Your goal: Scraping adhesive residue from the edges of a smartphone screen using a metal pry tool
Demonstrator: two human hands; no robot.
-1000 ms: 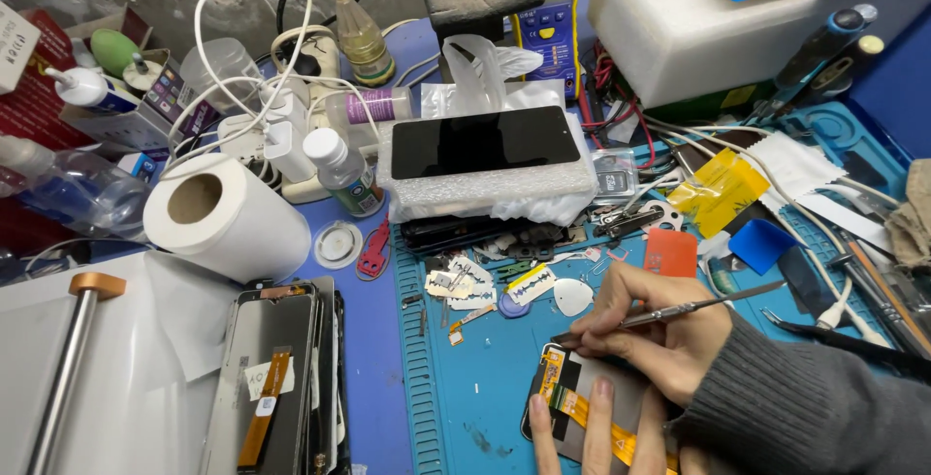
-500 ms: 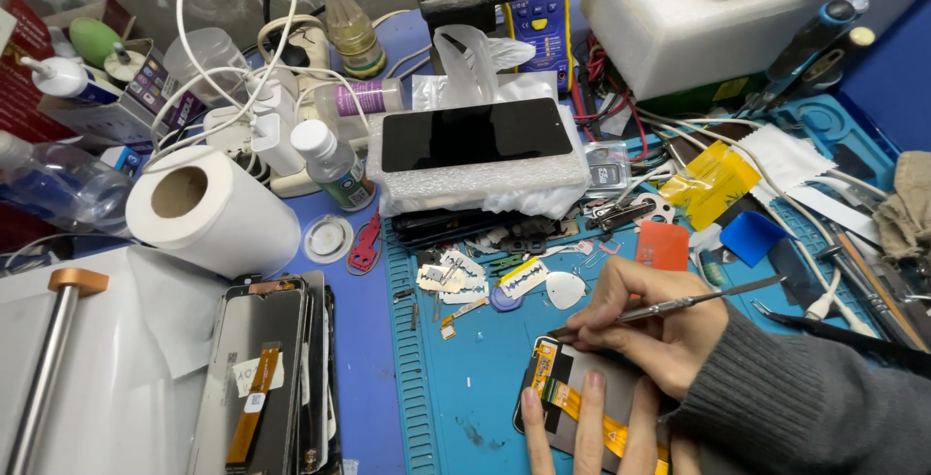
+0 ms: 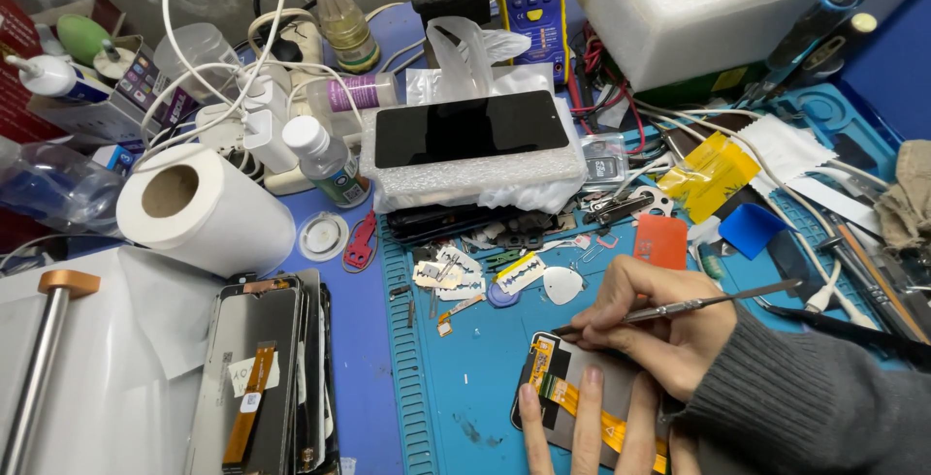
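My right hand (image 3: 659, 325) grips thin metal tweezers (image 3: 713, 302) like a pen, their tip touching the top of a dark phone screen panel (image 3: 572, 378) that lies face down on the blue work mat (image 3: 465, 368). An orange flex cable (image 3: 582, 402) runs along the panel's back. The fingers of my left hand (image 3: 592, 431) press flat on the panel's lower part at the bottom edge of the view. A grey knit sleeve covers my right forearm.
A black phone (image 3: 470, 128) rests on a bubble-wrap pad behind the mat. A paper roll (image 3: 204, 208), a stack of screen panels (image 3: 267, 378), small bottles, white cables, scattered small parts (image 3: 485, 271), an orange card (image 3: 661, 240) and hand tools at the right crowd the bench.
The view has shifted slightly. My right hand with the tweezers stays at the panel's top edge; my left fingers have spread a little further up the panel.
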